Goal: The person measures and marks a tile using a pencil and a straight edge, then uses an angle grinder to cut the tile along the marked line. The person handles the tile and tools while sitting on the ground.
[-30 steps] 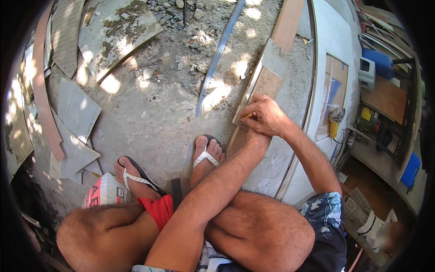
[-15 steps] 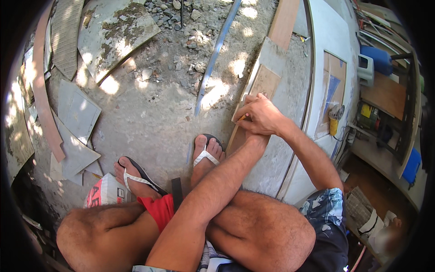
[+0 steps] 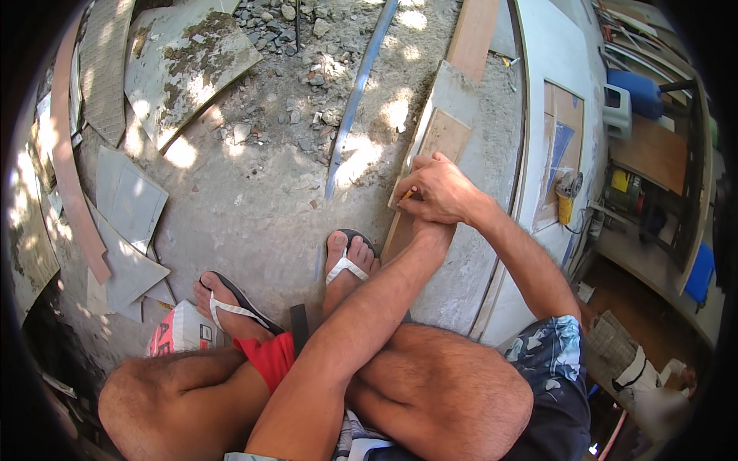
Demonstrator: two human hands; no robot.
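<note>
My right hand (image 3: 438, 188) is closed on a short yellow pencil (image 3: 409, 194), its tip low at the left edge of a small plywood piece (image 3: 450, 131). That piece lies on a grey board (image 3: 453, 84), over a long reddish plank (image 3: 473, 34). Beneath and just behind it, my left hand (image 3: 429, 229) reaches to the same boards from the crossed forearm; its fingers are mostly hidden by my right hand, so I cannot make out its grip. Both hands are to the right of my sandalled feet.
Broken sheets (image 3: 131, 215) lie at left, rubble (image 3: 307, 77) and a blue strip (image 3: 338, 146) ahead. A white door-like panel (image 3: 542, 38), an angle grinder (image 3: 567, 200) and blue containers (image 3: 634, 88) stand right. A blurred person (image 3: 661, 411) appears at lower right.
My right hand has shifted slightly up and left along the boards, showing more of the pencil. The view has moved a little; the boards look otherwise the same.
</note>
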